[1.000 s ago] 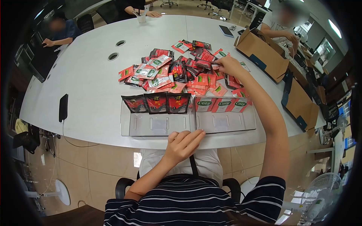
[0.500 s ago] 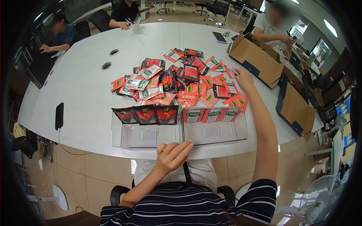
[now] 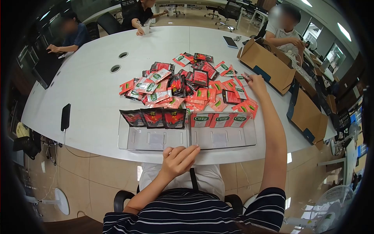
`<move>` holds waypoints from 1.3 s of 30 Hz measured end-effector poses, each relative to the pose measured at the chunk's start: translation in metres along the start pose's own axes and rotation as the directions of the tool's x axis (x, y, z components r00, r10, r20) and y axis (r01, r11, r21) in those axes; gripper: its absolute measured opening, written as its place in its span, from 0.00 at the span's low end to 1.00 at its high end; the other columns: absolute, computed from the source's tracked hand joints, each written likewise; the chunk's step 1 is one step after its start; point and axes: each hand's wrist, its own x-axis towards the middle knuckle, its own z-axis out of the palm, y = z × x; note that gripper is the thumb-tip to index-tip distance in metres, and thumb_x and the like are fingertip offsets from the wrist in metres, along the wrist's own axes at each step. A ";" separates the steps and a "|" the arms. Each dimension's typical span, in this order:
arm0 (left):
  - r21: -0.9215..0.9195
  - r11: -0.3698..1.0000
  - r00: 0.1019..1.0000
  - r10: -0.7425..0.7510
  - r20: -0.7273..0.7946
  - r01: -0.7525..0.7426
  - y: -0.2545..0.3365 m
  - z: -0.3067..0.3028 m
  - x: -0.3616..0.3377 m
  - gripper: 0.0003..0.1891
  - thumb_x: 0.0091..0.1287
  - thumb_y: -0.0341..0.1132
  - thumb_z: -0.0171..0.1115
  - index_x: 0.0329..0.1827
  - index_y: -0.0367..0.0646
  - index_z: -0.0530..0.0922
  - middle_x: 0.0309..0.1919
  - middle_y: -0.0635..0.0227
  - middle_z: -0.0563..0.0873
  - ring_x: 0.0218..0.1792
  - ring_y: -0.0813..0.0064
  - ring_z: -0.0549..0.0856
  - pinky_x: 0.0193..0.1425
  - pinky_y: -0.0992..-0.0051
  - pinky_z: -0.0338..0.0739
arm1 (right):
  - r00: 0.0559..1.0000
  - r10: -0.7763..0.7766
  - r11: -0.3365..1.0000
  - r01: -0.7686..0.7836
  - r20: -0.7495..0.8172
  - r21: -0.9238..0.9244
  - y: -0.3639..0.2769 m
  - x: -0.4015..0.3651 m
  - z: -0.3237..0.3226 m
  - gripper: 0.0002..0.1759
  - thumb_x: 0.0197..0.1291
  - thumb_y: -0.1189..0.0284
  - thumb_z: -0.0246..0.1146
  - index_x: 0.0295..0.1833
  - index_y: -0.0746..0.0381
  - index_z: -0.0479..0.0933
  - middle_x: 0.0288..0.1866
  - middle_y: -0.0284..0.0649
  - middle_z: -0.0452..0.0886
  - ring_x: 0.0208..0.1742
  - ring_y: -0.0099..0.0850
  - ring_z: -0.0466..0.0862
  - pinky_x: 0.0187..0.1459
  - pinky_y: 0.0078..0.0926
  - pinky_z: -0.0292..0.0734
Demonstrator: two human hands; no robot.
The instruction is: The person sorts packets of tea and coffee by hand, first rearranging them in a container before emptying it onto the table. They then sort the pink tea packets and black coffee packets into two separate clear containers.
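My right hand [image 3: 255,82] is at the right edge of a mixed pile of packets, its fingers closed on the edge of a red and white Cozy packet [image 3: 241,80]. My left hand [image 3: 180,159] rests at the front rim of two joined clear trays, fingers stretched out and holding nothing. Several black and red packets [image 3: 154,117] stand upright along the back of the left tray [image 3: 134,142]. Red Cozy packets [image 3: 221,120] stand along the back of the right tray [image 3: 222,139]. Behind the trays lies the loose pile, with black packets [image 3: 200,77] and red ones [image 3: 157,96].
Open cardboard boxes [image 3: 269,68] lie at the right. A black phone [image 3: 66,116] with a cable is at the left, another phone [image 3: 230,42] at the back. People sit at the table's far left, back and right. A cup [image 3: 145,28] stands at the back.
The view has shifted slightly, so the table and pile appear a little lower and further right. My right hand stays at the pile's right edge, and my left hand has barely moved.
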 end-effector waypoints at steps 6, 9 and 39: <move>-0.056 0.998 0.999 -0.013 -0.036 0.011 -0.001 -0.001 0.003 0.20 0.50 0.29 0.67 0.50 0.47 0.84 0.50 0.76 0.86 0.38 0.78 0.81 0.45 0.76 0.65 | 0.946 0.309 0.705 -0.294 0.093 0.646 -0.037 -0.018 -0.062 0.18 0.60 0.76 0.64 0.56 0.70 0.77 0.32 0.39 0.83 0.37 0.21 0.85 0.34 0.19 0.83; -0.262 0.958 0.987 -0.139 -0.076 0.115 0.006 -0.011 0.014 0.20 0.50 0.27 0.68 0.49 0.44 0.84 0.52 0.69 0.85 0.46 0.69 0.83 0.50 0.71 0.72 | 0.943 0.333 0.417 -0.170 0.024 0.893 -0.119 -0.058 -0.126 0.23 0.62 0.76 0.63 0.64 0.68 0.73 0.36 0.39 0.83 0.34 0.21 0.84 0.34 0.17 0.83; -0.735 0.570 0.871 -0.488 0.059 0.369 -0.006 -0.026 -0.019 0.21 0.79 0.37 0.37 0.65 0.31 0.66 0.51 0.50 0.83 0.52 0.60 0.84 0.60 0.64 0.75 | 0.955 0.072 0.356 0.243 -0.286 0.902 -0.355 -0.235 -0.140 0.09 0.70 0.78 0.52 0.51 0.71 0.72 0.50 0.55 0.83 0.47 0.42 0.86 0.51 0.34 0.79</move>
